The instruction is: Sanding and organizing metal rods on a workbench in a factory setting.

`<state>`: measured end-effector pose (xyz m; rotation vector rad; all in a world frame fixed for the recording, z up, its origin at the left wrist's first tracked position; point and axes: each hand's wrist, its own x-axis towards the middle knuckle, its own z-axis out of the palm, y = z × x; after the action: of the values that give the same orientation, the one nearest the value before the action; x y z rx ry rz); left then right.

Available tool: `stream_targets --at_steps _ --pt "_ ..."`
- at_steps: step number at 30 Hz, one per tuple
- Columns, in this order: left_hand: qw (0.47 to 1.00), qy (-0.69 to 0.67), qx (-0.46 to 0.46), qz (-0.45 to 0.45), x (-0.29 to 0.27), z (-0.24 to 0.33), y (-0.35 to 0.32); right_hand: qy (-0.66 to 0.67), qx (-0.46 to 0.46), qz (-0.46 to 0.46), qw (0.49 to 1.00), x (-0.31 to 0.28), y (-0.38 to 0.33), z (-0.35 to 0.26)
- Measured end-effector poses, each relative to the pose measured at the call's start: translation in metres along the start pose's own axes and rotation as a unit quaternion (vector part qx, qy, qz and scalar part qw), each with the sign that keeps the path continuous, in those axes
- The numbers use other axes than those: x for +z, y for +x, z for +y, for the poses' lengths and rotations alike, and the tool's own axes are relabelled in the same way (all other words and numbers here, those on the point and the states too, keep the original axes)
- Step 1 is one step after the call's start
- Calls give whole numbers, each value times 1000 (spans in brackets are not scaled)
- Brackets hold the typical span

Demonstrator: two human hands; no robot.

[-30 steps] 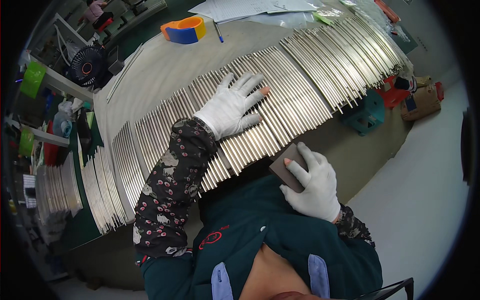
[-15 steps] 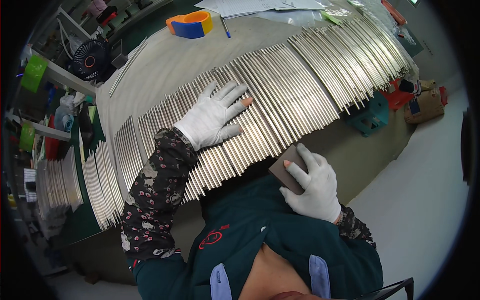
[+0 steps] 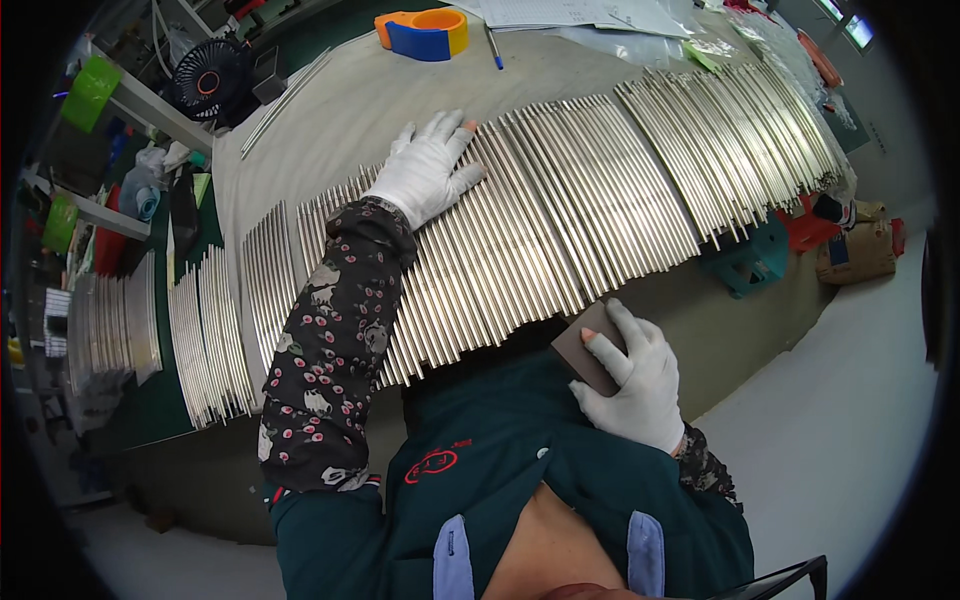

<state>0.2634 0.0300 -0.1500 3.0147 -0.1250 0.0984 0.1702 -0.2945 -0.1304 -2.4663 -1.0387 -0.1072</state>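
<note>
While the left hand (image 3: 425, 172) lies spread over metal rods (image 3: 590, 195) at upper centre, the right hand (image 3: 640, 385), at lower right, grips a brown block (image 3: 582, 360).

Single head view, left fisheye of the worn pair, looking steeply down over the jacket (image 3: 490, 440) to the worktable (image 3: 325, 130); upright, unmirrored. Close range: left hand (image 3: 422, 175) up and left of centre, right hand (image 3: 638, 385) lower right. Fan (image 3: 208, 80) farther off, small, top left. Edges bow, sides go black, worktable slants up rightward
</note>
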Motion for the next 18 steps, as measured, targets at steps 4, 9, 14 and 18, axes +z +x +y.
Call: stream_targets --at_steps 4,9,14,18 --pt "1000 -13 2 9 6 3 8 5 2 -2 1000 4 -1 1" --pt "998 -25 28 45 9 2 10 9 -1 -2 1000 4 -2 1" --pt "998 -36 31 51 11 0 11 8 -6 4 1000 5 -3 2" --pt "997 -41 31 57 10 -1 11 8 -5 7 1000 6 -5 1"
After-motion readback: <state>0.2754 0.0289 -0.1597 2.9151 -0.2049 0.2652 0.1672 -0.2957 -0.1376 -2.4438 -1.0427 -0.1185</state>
